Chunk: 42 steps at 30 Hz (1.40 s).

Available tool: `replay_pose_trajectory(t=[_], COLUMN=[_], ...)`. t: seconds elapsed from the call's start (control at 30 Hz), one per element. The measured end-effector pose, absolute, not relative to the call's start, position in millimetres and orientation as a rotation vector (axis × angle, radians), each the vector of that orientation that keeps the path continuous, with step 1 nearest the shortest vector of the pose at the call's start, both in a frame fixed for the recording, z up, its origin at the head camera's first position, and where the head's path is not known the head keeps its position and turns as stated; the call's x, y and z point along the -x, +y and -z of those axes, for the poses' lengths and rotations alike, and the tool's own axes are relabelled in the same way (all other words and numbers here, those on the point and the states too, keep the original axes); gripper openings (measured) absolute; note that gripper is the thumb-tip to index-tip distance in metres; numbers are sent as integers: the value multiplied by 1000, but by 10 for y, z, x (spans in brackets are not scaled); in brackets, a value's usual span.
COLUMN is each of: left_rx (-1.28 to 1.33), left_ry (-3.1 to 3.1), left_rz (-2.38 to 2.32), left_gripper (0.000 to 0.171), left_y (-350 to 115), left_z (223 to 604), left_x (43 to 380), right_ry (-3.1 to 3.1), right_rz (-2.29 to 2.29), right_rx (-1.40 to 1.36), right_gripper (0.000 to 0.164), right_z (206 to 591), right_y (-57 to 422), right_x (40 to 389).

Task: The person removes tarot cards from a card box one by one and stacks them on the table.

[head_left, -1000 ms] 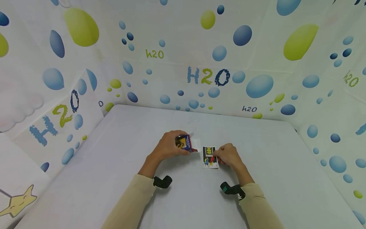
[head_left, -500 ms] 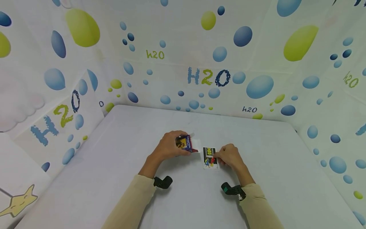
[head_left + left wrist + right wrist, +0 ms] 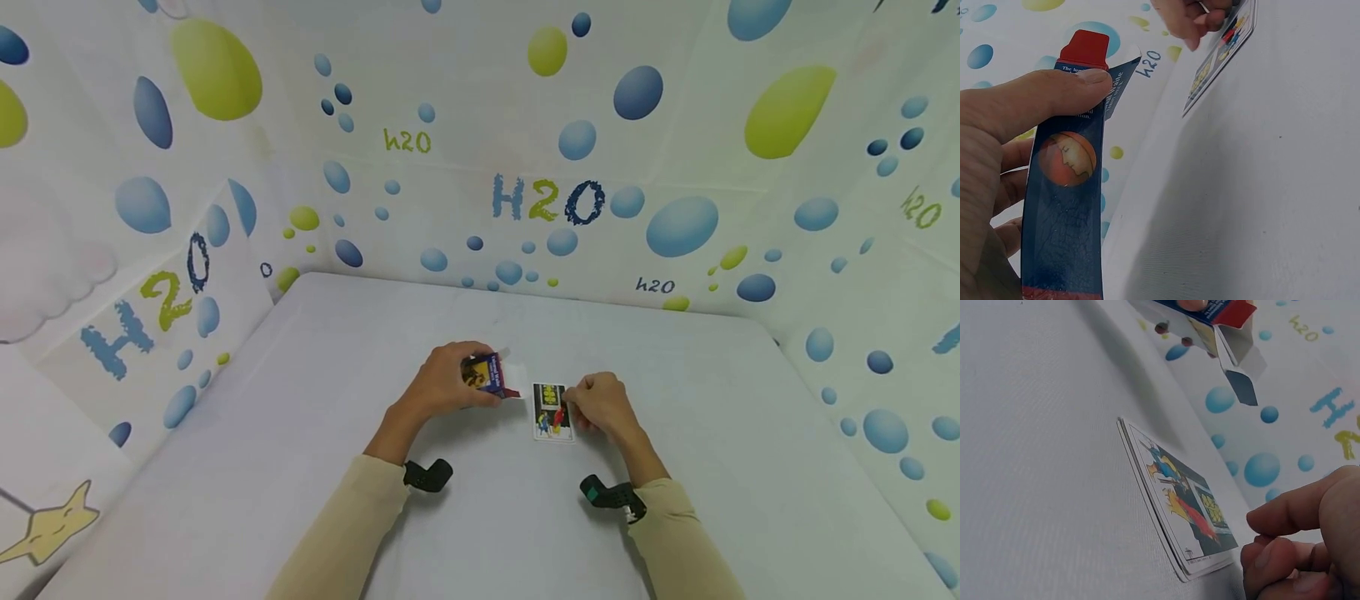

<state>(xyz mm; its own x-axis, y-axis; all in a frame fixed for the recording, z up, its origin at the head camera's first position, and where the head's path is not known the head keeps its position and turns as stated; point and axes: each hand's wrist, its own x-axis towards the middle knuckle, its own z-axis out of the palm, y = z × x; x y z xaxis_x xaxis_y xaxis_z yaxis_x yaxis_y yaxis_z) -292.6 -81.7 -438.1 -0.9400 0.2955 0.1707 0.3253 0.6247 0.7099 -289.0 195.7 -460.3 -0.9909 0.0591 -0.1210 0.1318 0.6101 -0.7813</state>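
My left hand (image 3: 438, 383) grips a small dark-blue card box (image 3: 1066, 219) just over the table, its thumb across the box's narrow side. A red flap stands up at the box's end, and in the right wrist view that end is open with its flaps (image 3: 1241, 386) spread. To the right lies a small stack of illustrated cards (image 3: 552, 421), face up, with its edges nearly even. Beside the stack's right edge is my right hand (image 3: 602, 404). Its fingers (image 3: 1291, 509) are loosely bent, with nothing seen between them and a small gap to the cards.
Both hands work over a white-covered table (image 3: 480, 517). Behind it and at both sides hang white sheets (image 3: 465, 158) printed with blue and green drops and "H2O". Each wrist wears a black camera mount (image 3: 427, 477).
My right hand has drawn slightly right, off the top card it was touching. The lower card edge that stuck out has come into line. The left hand and box stay put.
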Motion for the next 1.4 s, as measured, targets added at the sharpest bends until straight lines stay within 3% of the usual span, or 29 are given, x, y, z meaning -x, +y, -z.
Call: replay_pose_trajectory(t=[0.73, 1.4], left_rx=[622, 736], left_ry=[-2762, -2761], left_rz=[1197, 1128], left_gripper=[74, 72], left_y=[-789, -680], left_z=[4363, 4396], left_x=[2871, 3002], right_ry=[2803, 2774], right_rz=[1725, 1709], right_rx=[286, 324], right_gripper=[11, 13], right_z=[4432, 4544], right_y=[1441, 1358], right_x=[2677, 2797])
